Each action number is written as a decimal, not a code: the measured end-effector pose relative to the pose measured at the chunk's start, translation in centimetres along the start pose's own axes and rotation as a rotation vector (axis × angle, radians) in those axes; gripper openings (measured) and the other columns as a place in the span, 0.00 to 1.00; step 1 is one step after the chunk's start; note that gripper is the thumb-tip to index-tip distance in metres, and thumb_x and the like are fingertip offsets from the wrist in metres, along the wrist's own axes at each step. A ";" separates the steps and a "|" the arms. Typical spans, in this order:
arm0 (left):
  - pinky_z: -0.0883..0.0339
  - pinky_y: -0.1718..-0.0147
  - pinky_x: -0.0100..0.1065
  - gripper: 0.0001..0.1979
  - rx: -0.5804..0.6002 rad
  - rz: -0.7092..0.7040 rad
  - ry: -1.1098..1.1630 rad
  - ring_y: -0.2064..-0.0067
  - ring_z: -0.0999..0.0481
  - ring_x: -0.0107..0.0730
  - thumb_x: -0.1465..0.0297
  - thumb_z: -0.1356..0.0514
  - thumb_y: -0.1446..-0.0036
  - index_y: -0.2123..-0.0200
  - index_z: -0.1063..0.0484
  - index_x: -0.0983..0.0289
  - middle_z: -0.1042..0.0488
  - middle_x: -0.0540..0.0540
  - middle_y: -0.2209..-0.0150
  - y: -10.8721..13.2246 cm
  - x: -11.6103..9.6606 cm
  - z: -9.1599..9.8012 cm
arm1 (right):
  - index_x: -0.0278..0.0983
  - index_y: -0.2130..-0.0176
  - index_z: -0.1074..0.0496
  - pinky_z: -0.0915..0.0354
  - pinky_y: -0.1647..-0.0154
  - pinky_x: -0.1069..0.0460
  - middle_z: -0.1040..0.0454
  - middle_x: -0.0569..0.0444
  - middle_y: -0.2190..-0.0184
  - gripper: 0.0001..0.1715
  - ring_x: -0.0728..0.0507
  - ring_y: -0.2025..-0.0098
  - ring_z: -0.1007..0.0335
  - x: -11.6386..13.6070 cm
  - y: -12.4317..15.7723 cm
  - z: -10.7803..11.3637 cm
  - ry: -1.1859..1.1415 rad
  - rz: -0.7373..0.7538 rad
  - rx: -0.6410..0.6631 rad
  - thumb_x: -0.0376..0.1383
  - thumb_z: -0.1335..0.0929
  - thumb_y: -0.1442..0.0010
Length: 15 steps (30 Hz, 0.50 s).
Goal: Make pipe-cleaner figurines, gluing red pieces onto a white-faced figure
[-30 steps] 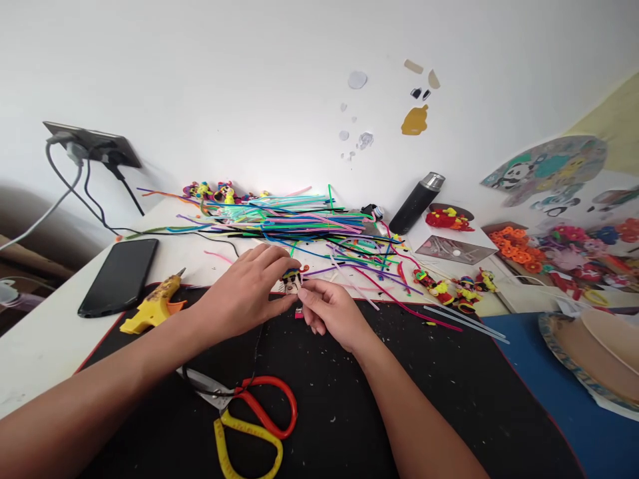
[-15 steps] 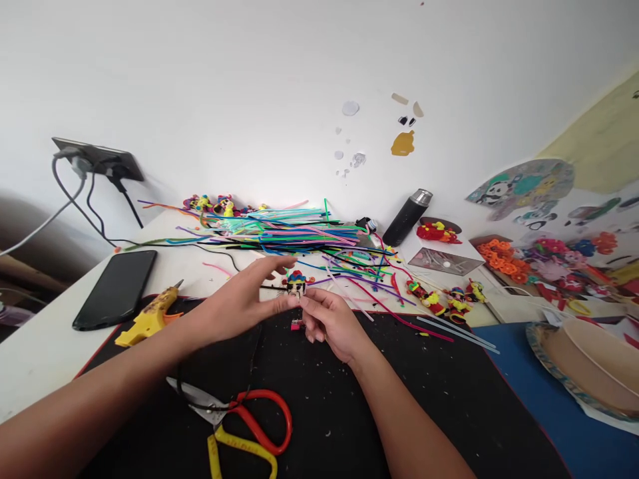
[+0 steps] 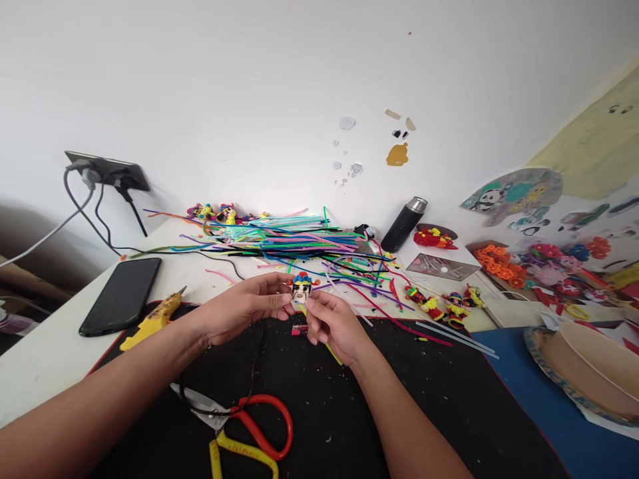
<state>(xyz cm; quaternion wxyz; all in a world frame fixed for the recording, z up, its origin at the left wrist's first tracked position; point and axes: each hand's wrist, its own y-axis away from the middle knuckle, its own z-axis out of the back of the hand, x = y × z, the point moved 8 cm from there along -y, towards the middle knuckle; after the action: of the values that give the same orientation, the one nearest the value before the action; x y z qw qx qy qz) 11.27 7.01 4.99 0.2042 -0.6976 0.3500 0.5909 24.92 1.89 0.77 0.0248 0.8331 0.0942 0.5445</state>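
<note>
A small doll head (image 3: 301, 293) with a white face, black facial marks and a blue, red and yellow hat is upright between my hands. My left hand (image 3: 252, 303) pinches its left side with thumb and fingertips. My right hand (image 3: 332, 322) grips it low on the right; a yellow pipe cleaner (image 3: 334, 354) runs out beneath that hand. Just below the hands a small pinkish-red object (image 3: 299, 330) rests on the black mat (image 3: 319, 399). Scissors (image 3: 239, 426) with one red and one yellow handle lie nearer to me, blades slightly apart.
Many coloured pipe cleaners (image 3: 299, 243) are piled by the wall. A yellow glue gun (image 3: 152, 322) and a phone (image 3: 121, 296) lie left. Right are finished figures (image 3: 424, 303), a black thermos (image 3: 403, 226) and a white box (image 3: 442, 266). A black cord crosses the mat.
The doll head has been raised slightly and now faces me in plain sight. My left fingers have closed onto its side, and the yellow pipe cleaner shows below my right hand.
</note>
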 end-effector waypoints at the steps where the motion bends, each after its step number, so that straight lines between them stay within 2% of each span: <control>1: 0.22 0.56 0.37 0.17 -0.008 0.022 0.067 0.56 0.18 0.37 0.67 0.27 0.41 0.49 0.21 0.62 0.21 0.58 0.52 -0.1 0.4 0.0 | 0.36 0.60 0.25 0.39 0.81 0.55 0.32 0.66 0.82 0.24 0.55 0.86 0.50 0.0 0.0 0.0 -0.004 0.001 0.001 0.51 0.20 0.43; 6: 0.23 0.59 0.30 0.19 -0.014 0.091 0.245 0.59 0.19 0.32 0.69 0.22 0.46 0.52 0.20 0.64 0.22 0.55 0.56 -0.2 1.3 -0.3 | 0.36 0.61 0.25 0.40 0.82 0.56 0.32 0.65 0.82 0.24 0.55 0.86 0.50 0.1 0.0 -0.1 -0.018 0.005 0.017 0.51 0.19 0.43; 15: 0.24 0.58 0.30 0.17 0.000 0.078 0.252 0.60 0.20 0.32 0.69 0.22 0.47 0.56 0.20 0.65 0.21 0.55 0.57 -0.2 1.5 -0.7 | 0.36 0.59 0.24 0.40 0.82 0.56 0.31 0.65 0.82 0.26 0.55 0.86 0.51 -0.1 0.0 0.0 -0.005 0.003 0.018 0.51 0.19 0.44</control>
<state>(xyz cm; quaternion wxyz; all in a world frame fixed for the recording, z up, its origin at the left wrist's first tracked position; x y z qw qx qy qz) 11.96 6.31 3.68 0.1353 -0.7522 0.3996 0.5061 24.82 1.89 0.67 0.0169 0.8347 0.0979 0.5417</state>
